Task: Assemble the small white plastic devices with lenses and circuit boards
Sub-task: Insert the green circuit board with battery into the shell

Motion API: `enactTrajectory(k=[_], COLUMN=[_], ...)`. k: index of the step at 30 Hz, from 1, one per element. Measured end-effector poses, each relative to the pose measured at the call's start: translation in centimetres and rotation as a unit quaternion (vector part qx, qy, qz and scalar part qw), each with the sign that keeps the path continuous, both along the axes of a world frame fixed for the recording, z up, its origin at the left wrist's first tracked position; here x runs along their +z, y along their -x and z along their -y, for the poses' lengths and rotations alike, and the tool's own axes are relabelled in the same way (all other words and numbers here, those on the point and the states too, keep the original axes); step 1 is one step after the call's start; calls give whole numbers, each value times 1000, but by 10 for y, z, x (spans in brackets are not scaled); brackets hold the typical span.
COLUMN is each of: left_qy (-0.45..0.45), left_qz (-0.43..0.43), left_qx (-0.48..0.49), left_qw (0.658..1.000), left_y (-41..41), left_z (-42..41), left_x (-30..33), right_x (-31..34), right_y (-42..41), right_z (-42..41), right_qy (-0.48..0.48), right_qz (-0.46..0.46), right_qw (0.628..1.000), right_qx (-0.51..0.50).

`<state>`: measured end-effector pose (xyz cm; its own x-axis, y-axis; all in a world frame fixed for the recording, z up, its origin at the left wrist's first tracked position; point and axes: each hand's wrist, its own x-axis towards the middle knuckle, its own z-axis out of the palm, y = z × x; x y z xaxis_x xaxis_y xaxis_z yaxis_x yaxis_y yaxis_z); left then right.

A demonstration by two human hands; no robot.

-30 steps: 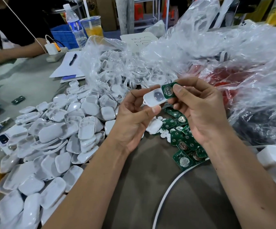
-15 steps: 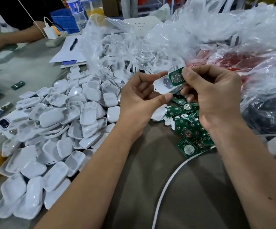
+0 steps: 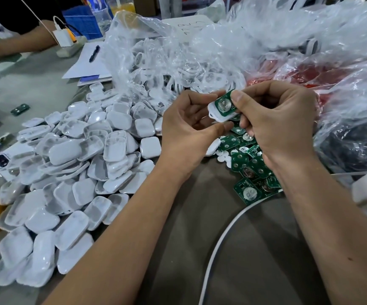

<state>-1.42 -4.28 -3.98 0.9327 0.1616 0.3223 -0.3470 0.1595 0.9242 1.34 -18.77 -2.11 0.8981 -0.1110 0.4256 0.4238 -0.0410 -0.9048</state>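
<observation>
cluttered grey worktable (image 3: 35,69): my left hand (image 3: 187,133) grips white shell (image 3: 216,113); right hand (image 3: 274,124) pinches green board (image 3: 223,105), now seated in shell, earlier overhanging. spare boards (image 3: 248,164) below grip.

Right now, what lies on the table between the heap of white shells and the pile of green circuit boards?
In the head view, the left hand and its forearm cross that stretch, over bare brown table, between the white shells and green circuit boards.

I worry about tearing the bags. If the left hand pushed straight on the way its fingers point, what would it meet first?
Probably the white shell it holds, then the right hand just beyond; the clear plastic bag lies further back, though depth is unclear.
</observation>
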Motion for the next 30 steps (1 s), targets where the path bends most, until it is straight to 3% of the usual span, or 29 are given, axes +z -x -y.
enactTrajectory(k=[21,30], left_qy=[-10,-29], left_qz=[4,13], left_qx=[6,7], left_qw=[1000,999], left_y=[1,1], left_z=[2,0], left_x=[1,0], right_x=[-4,-10], right_y=[-4,-7], right_z=[-1,-1], right_qy=[116,89], right_qz=[4,-45], right_qw=[992,995], right_qx=[-45,-8])
